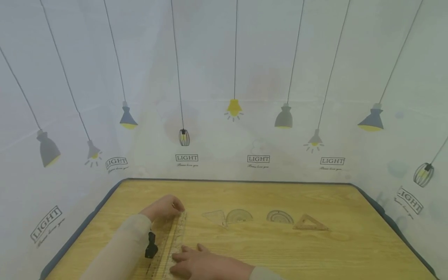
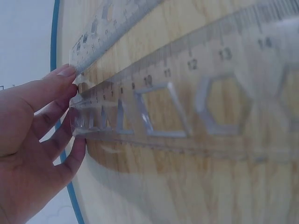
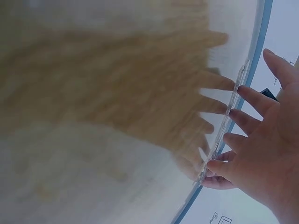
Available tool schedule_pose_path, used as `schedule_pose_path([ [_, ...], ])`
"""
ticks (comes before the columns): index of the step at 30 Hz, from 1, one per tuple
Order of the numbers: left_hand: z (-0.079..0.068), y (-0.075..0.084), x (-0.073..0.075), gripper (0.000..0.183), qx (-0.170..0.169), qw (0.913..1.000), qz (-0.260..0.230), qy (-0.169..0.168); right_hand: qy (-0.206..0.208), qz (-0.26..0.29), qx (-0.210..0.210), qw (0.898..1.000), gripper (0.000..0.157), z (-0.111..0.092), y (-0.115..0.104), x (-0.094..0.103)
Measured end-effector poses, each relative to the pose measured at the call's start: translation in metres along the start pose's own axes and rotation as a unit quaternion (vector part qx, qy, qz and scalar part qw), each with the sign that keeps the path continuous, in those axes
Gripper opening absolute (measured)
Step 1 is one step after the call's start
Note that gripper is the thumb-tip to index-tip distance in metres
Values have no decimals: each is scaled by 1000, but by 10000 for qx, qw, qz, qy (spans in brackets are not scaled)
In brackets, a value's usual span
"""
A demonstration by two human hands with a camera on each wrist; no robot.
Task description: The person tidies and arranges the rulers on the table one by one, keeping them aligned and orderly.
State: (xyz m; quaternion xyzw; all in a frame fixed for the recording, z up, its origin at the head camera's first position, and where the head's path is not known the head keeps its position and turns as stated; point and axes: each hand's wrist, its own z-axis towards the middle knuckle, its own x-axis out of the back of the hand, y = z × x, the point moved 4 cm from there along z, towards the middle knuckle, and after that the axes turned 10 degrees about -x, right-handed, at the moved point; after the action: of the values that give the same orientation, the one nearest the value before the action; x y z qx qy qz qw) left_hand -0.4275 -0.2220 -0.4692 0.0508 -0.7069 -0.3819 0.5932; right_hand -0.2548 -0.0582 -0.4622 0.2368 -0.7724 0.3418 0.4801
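Observation:
A clear plastic ruler with cut-out shapes runs away from me across the left part of the wooden table. At its far end my left hand holds it with bent fingers; in the left wrist view those fingers meet the ruler's end. Beyond it lies a second clear strip with scale marks, the thumb at its corner. Nearer me, my right hand has its fingers spread, and in the right wrist view its fingertips touch the ruler's long edge.
Right of the ruler lie a clear set square, two protractors and another set square. A black device is worn at the left wrist. A dark-edged border rims the table, with printed white fabric behind.

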Motion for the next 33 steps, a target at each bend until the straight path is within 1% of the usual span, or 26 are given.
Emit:
schedule_pose_path([
  [6, 2, 0, -1, 13, -21, 10000, -27, 50, -27, -20, -16, 10000, 52, 1, 0, -2],
  [8, 2, 1, 0, 13, 1, 10000, 30, 38, 69, -76, -13, 9999, 52, 0, 0, -1],
  [9, 1, 2, 0, 14, 36, 10000, 62, 37, 138, -188, 20, 9997, 53, 0, -1, 1],
  [11, 1, 5, 3, 16, 53, 9999, 134, 44, 315, -152, 1, 9994, 54, -2, 0, 4],
  [13, 1, 8, 5, 19, 0, 9998, 212, 69, 532, 1, -88, 9985, 54, -4, 3, 8],
  [15, 0, 13, 8, 21, -139, 9995, 264, 98, 740, 221, -173, 9969, 55, -6, 8, 11],
  [17, 0, 17, 10, 23, -286, 9992, 254, 111, 863, 625, -300, 9939, 54, -8, 14, 13],
  [20, 0, 24, 11, 25, -475, 9987, 198, 71, 1016, 1028, -389, 9887, 54, -13, 22, 19],
  [22, 0, 30, 11, 26, -504, 9987, 83, 53, 1131, 1346, -480, 9833, 53, -17, 27, 23],
  [25, 2, 40, 10, 27, -708, 9975, 35, 40, 1300, 1775, -697, 9730, 50, -24, 36, 30],
  [28, 3, 49, 8, 28, -908, 9959, 41, 31, 1402, 2363, -979, 9565, 48, -28, 47, 34],
  [30, 5, 54, 6, 28, -1019, 9948, 22, 13, 1453, 2733, -1076, 9448, 48, -30, 56, 36],
  [33, 6, 61, 2, 29, -1121, 9937, -63, -35, 1507, 3106, -1112, 9319, 49, -33, 71, 39],
])
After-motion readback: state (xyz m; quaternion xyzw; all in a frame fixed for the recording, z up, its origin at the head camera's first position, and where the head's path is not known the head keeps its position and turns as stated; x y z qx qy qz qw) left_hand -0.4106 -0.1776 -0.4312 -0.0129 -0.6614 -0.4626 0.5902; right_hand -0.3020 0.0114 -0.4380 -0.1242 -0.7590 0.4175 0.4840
